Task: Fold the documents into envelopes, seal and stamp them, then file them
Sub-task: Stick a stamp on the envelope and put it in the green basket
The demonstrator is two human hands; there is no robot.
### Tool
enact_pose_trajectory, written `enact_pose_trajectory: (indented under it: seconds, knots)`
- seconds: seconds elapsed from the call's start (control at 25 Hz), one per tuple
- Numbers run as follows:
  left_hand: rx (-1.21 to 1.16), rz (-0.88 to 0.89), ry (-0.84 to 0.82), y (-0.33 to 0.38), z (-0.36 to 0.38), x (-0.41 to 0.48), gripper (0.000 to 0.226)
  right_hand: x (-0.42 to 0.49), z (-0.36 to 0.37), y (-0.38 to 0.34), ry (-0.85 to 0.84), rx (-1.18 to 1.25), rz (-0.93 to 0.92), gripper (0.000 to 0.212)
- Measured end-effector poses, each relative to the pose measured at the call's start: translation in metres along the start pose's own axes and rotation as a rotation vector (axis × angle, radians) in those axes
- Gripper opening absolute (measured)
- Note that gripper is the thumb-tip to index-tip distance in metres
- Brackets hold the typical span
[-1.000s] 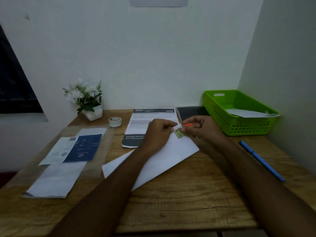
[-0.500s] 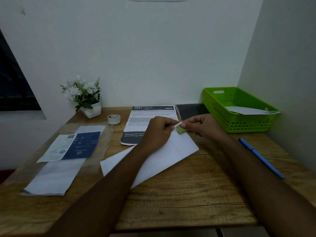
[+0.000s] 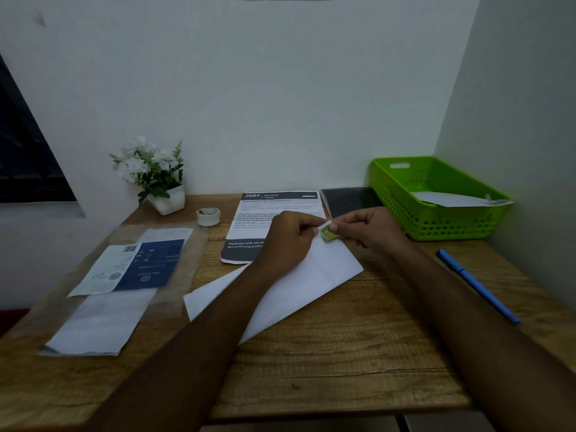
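Head cam: right hand [image 3: 371,232] pinches a small green stamp [image 3: 328,234] at the corner of a white paper envelope [image 3: 311,285]. Just beside it, left hand [image 3: 288,243] pinches the stamp too.

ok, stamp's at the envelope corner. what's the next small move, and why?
Probably press the stamp flat onto the envelope corner. The right hand pinches it right there, it doesn't look stuck down flat, and the left hand holds that corner.

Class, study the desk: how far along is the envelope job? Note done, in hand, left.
Done: a filed envelope lies in the green basket. In hand: left hand holds the white envelope, right hand pinches a green stamp at its corner. Left: sticking it, filing, and the printed document behind, unfolded.
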State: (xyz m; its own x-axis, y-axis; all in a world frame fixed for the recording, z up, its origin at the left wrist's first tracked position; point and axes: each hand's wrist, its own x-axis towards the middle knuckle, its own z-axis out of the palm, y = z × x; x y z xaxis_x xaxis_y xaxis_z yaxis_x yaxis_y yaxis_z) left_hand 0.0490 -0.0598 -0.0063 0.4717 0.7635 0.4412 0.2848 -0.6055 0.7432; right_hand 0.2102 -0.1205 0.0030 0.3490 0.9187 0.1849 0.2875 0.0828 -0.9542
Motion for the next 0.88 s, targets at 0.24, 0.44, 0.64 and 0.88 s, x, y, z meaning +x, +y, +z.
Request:
enact_pose_trajectory:
  seconds: [0.24,0.44,0.64,0.88]
  knots:
    - [-0.012,-0.018,0.031,-0.0009,0.0,0.0008,0.024,-0.0045,0.0025,-0.0042,0.014,0.039,0.028,0.025]
    - [-0.006,-0.016,0.039,0.0016,0.0,-0.0016,0.023,-0.0061,0.0042,-0.0057,0.032,0.023,0.024,0.019]
    - [-0.121,0.022,0.062,0.0058,-0.0002,-0.0047,0.016,-0.008,0.0073,-0.0066,0.031,0.078,-0.003,0.019]
    - [-0.078,0.046,0.094,0.0014,0.0008,-0.0012,0.017,-0.0061,0.008,-0.0058,0.008,0.079,0.032,0.019]
